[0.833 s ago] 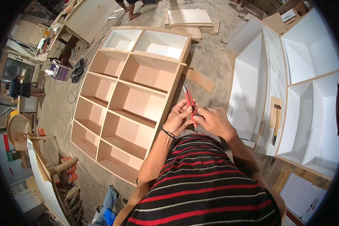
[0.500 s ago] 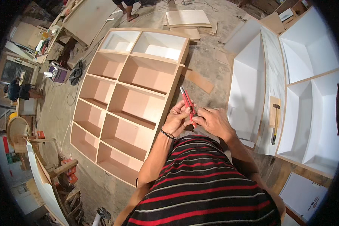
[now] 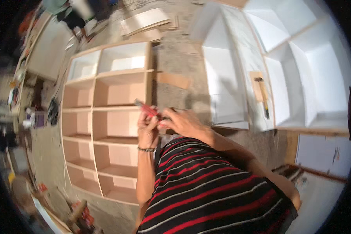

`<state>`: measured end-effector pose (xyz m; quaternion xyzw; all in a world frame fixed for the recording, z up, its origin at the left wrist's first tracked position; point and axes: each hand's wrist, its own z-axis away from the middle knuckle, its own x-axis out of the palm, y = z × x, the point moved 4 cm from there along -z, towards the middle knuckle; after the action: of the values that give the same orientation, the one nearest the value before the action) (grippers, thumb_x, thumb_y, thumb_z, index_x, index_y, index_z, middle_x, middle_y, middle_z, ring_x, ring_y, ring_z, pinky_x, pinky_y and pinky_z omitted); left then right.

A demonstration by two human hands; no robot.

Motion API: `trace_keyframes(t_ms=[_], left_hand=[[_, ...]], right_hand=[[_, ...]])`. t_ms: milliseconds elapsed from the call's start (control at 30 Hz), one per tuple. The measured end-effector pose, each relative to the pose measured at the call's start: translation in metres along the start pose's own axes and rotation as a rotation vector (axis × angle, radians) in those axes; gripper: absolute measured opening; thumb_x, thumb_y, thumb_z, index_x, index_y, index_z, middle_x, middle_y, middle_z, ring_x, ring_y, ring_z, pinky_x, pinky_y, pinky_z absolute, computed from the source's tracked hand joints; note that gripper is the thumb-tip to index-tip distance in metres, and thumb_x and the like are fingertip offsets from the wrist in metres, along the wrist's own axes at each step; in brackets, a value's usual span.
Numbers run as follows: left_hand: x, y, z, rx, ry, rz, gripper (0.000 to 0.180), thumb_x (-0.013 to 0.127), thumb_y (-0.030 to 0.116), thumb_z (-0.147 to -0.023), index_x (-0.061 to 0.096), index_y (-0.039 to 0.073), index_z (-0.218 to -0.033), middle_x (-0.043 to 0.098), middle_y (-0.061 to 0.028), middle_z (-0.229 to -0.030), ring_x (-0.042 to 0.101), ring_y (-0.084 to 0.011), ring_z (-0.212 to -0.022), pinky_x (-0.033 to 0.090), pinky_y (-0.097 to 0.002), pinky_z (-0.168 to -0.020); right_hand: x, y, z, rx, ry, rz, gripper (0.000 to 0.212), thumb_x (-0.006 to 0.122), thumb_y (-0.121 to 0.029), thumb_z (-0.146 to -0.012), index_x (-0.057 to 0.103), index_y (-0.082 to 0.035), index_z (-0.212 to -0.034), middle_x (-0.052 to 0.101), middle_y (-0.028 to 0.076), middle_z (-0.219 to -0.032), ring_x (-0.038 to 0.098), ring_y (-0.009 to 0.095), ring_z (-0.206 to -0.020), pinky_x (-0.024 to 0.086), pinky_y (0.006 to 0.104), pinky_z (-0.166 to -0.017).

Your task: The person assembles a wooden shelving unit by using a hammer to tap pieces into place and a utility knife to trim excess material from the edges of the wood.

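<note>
A slim red hand tool with a silvery tip (image 3: 147, 109) is held in front of my body, its tip pointing up and left; blur hides its exact kind. My left hand (image 3: 147, 126) grips its body between thumb and fingers. From the other side my right hand (image 3: 185, 124) has its fingers closed at the tool's lower end, touching it close to the left thumb. Just beyond and left of my hands lies a wooden shelf unit (image 3: 93, 105) with open compartments, pale wood inside most and white in the far two.
White-lined cabinet carcasses (image 3: 222, 74) stand to the right. A hammer (image 3: 263, 95) rests on a pale strip there. Several stacked boards (image 3: 146, 20) lie at the far side, with a loose board piece (image 3: 174, 80) nearer. Another person (image 3: 72, 19) stands at the far left.
My view has turned, so the shelf unit now looks straighter and the cabinets lie higher. The tool has tipped further left in my hands, which both stay on it.
</note>
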<state>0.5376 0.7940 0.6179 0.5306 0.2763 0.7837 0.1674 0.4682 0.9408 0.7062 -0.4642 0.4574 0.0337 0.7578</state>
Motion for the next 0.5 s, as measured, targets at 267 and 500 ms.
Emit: trace_keyframes(t_ms=[267, 500], left_hand=[[-0.017, -0.024, 0.001, -0.305, -0.158, -0.082, 0.045, 0.07, 0.0, -0.095, 0.058, 0.003, -0.138, 0.067, -0.0088, -0.123, 0.068, -0.0222, -0.11, 0.061, -0.0372, -0.093], [0.032, -0.033, -0.05, -0.547, -0.269, -0.192, 0.066, 0.074, 0.009, -0.094, 0.046, 0.015, -0.153, 0.048, -0.0107, -0.148, 0.062, -0.025, -0.122, 0.063, -0.0406, -0.093]], right_hand=[[0.02, 0.02, 0.02, 0.095, 0.152, -0.39, 0.03, 0.067, -0.028, -0.096, 0.067, -0.007, -0.118, 0.073, 0.018, -0.1, 0.072, 0.035, -0.092, 0.055, 0.0445, -0.078], [-0.039, 0.169, 0.014, 0.481, 0.395, -0.725, 0.033, 0.058, -0.03, -0.105, 0.068, 0.001, -0.096, 0.07, 0.007, -0.078, 0.066, 0.014, -0.062, 0.053, 0.0301, -0.061]])
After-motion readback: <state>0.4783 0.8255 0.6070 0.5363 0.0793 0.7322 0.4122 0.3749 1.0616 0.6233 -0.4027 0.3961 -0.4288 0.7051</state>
